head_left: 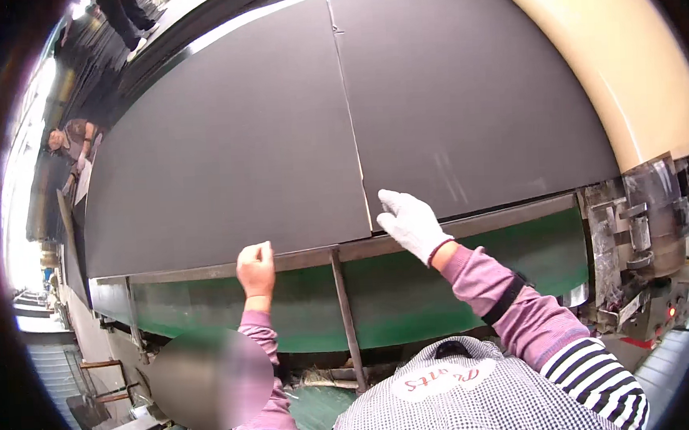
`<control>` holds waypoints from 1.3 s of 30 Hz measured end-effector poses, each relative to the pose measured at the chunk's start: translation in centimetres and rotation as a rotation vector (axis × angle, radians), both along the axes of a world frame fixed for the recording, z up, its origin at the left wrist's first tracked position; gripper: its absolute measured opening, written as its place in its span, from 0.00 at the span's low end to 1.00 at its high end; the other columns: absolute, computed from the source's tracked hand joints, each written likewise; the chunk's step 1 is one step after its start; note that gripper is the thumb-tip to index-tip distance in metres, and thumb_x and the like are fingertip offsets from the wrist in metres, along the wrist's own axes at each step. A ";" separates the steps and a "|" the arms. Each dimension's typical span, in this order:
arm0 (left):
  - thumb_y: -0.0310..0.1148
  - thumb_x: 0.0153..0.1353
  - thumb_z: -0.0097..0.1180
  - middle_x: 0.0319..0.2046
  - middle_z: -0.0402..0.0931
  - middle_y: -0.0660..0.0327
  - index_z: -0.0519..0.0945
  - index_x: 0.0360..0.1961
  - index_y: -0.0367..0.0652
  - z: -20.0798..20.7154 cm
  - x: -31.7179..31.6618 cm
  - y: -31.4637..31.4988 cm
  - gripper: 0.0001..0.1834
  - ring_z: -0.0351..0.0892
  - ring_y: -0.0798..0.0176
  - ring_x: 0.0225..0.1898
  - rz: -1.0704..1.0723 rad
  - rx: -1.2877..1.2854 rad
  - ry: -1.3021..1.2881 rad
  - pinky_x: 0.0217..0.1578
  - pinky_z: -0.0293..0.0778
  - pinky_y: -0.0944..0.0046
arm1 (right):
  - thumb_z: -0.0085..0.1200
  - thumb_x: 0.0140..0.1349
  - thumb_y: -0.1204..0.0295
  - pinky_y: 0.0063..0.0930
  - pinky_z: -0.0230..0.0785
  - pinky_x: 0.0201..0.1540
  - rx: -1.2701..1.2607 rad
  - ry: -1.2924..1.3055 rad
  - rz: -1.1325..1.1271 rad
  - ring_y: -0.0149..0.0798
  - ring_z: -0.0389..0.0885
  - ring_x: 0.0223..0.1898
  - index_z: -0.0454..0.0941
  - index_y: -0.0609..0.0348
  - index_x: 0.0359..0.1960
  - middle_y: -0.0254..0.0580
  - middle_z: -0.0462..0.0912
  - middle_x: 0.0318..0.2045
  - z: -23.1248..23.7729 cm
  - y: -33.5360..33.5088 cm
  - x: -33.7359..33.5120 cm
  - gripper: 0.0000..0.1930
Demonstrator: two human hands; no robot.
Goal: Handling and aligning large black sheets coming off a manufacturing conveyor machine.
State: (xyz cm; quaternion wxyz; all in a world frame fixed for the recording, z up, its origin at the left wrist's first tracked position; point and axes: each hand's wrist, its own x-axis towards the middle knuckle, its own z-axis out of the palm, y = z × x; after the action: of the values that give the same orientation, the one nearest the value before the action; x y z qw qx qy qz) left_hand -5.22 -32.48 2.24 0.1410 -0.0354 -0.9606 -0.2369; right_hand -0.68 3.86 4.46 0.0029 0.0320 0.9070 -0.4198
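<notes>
Two large dark grey sheets, a left sheet and a right sheet, lie side by side on a long bench. Where they meet runs a narrow pale seam, uneven near its far end. My bare left hand is closed at the near edge of the left sheet; its curled fingers hide whatever may be inside. In a white glove, my right hand is over the near edge of the right sheet, just right of the seam. Its fingers are apart and nothing shows between them.
A big cream roller curves along the right side. Below the metal front rail hangs a green belt, with an upright bar before it. Machine parts stand at right. One person is at far left; another's legs show beyond.
</notes>
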 end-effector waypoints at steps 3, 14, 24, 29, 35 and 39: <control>0.40 0.63 0.63 0.31 0.83 0.55 0.86 0.32 0.41 -1.6 -2.9 -8.1 0.13 0.82 0.51 0.36 0.185 -0.158 -0.077 0.41 0.76 0.53 | 0.54 0.64 0.67 0.46 0.73 0.57 0.108 -0.069 -0.106 0.56 0.80 0.52 0.76 0.59 0.58 0.55 0.82 0.48 -1.8 -0.4 -0.6 0.21; 0.40 0.61 0.67 0.37 0.80 0.55 0.83 0.37 0.37 -5.1 -6.9 -11.9 0.15 0.80 0.55 0.40 0.025 -0.133 -0.239 0.45 0.76 0.56 | 0.53 0.63 0.72 0.46 0.75 0.49 0.456 -0.073 -0.213 0.53 0.81 0.46 0.79 0.47 0.53 0.46 0.80 0.42 -3.1 12.4 2.1 0.16; 0.35 0.64 0.63 0.51 0.79 0.53 0.88 0.46 0.39 -2.0 -3.3 -1.0 0.13 0.79 0.54 0.52 -0.328 0.151 -0.427 0.54 0.76 0.57 | 0.44 0.69 0.67 0.47 0.77 0.49 0.539 -0.263 -0.507 0.50 0.82 0.51 0.81 0.46 0.48 0.45 0.80 0.45 -0.7 25.7 5.3 0.13; 0.44 0.64 0.63 0.55 0.74 0.53 0.88 0.50 0.47 0.2 -3.8 1.2 0.18 0.71 0.52 0.58 -0.389 -0.190 -0.489 0.62 0.65 0.52 | 0.48 0.67 0.69 0.48 0.81 0.47 0.710 -0.335 -0.564 0.49 0.86 0.50 0.86 0.48 0.44 0.44 0.85 0.47 0.4 32.2 6.5 0.12; 0.44 0.67 0.60 0.54 0.78 0.43 0.88 0.52 0.51 1.3 -1.7 10.5 0.17 0.79 0.42 0.52 -0.725 -0.298 -0.298 0.56 0.76 0.48 | 0.45 0.69 0.65 0.52 0.77 0.53 0.590 -0.412 -0.752 0.55 0.82 0.53 0.78 0.53 0.51 0.51 0.80 0.50 -0.5 38.6 9.0 0.14; 0.46 0.64 0.62 0.56 0.72 0.52 0.88 0.52 0.51 0.7 0.0 17.2 0.19 0.68 0.48 0.59 -0.598 -0.282 -0.476 0.62 0.65 0.50 | 0.51 0.66 0.57 0.51 0.69 0.64 0.570 -0.429 -0.807 0.56 0.70 0.64 0.72 0.59 0.58 0.56 0.70 0.59 -1.6 40.9 10.7 0.24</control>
State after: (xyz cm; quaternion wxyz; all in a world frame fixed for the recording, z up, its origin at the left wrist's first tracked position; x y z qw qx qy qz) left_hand -5.21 -15.30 2.92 -0.1665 -0.2762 -0.9369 -0.1349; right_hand 10.03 44.75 2.89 0.0178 0.4625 0.8797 -0.1090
